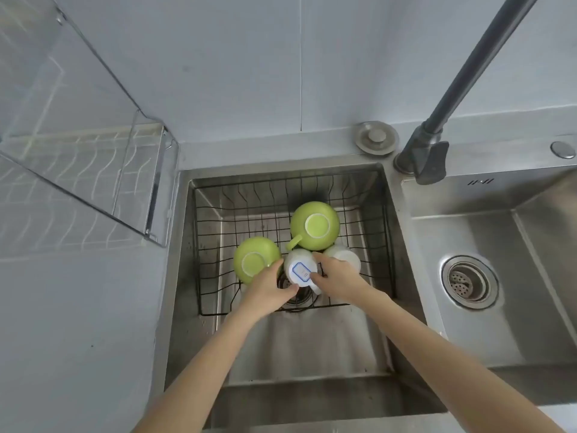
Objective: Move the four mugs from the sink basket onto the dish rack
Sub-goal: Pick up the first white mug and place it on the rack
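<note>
Down inside the left stainless-steel sink basin (199,307), within the black wire sink basket (371,198), both hands close on one upturned white mug with a blue-bordered label on its base (300,270). Left hand (268,289) curls around the mug's left and near side, thumb and fingers half closed against the wall; right hand (336,278) clasps the right side, fingers bent over the rim of the base. Just left of the held mug, touching the left hand's fingers, sits an upside-down green ceramic mug (254,259). Farther back stands a second inverted green mug with its handle pointing near-left (314,225), close against the white one. Behind the right hand a second white mug (343,256) is partly hidden. All four mugs crowd the near-centre of the basket, leaving open wire floor to the far left and far right. On the grey counter at the left, the white wire dish rack behind a clear panel (93,170) is well apart from the mugs. At the far right rises a dark grey faucet (437,145), between the two basins.
</note>
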Demonstrator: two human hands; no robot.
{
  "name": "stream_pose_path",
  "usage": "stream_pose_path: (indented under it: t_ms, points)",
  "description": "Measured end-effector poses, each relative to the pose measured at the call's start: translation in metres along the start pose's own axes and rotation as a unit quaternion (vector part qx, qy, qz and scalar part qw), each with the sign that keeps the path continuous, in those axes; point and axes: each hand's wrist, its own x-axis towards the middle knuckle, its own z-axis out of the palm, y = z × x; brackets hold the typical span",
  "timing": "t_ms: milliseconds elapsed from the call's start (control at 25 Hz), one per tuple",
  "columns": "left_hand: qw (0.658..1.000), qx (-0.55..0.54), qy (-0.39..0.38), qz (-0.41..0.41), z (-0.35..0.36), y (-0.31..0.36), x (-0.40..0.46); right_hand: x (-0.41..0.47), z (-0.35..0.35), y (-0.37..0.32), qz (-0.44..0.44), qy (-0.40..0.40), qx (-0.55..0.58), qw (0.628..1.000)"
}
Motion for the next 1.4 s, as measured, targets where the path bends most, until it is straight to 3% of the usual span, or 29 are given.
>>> stream_pose_path:
  t_ms: [560,1160,1400]
  points:
    - [0.999,-0.001,0.036,-0.016,0.036,-0.029,0.039,0.037,0.017,0.003,0.024,-0.039,0.053,0.998]
    - [0.993,-0.009,0.028,0.115,0.001,-0.009,-0.007,-0.022,-0.009,-0.014,0.016,0.021,0.076,0.997]
    - [0.981,-0.113,0.015,0.154,-0.022,0.005,-0.051,-0.072,-0.03,-0.029,-0.031,0.019,0.159,0.987]
